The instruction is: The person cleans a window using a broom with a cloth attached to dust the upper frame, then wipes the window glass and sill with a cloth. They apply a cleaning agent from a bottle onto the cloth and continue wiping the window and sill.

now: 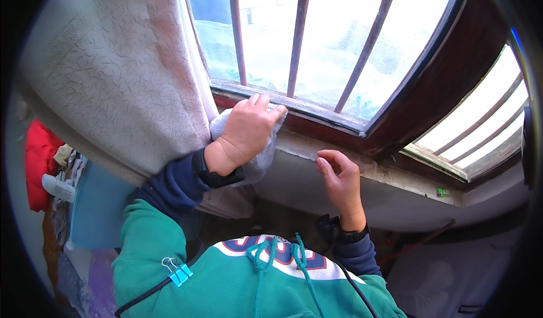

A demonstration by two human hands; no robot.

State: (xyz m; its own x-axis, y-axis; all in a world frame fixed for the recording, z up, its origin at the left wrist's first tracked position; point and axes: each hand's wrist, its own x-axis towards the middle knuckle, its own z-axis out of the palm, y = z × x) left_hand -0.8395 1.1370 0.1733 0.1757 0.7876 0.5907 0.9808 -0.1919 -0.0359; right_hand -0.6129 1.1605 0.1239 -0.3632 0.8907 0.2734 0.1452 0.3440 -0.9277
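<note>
My left hand (244, 132) presses a light grey cloth (261, 162) against the lower rail of a dark wooden window frame (334, 136). Its fingers are closed over the cloth's upper part, while the rest hangs below the wrist. Lower and to the right, my right hand (343, 187) is held in front of the pale window sill (297, 147). Its thumb and forefinger come together in a pinch close to the sill's edge. Whatever lies between those fingertips, if anything, is too small to make out.
A cream patterned curtain (124, 63) hangs at the left, close to my left arm. Upright bars (297, 35) stand behind the window glass. Farther right is a second barred window (481, 114), with a small green object (442, 192) on the sill. A light blue panel (102, 205) and red cloth (41, 165) are at the left.
</note>
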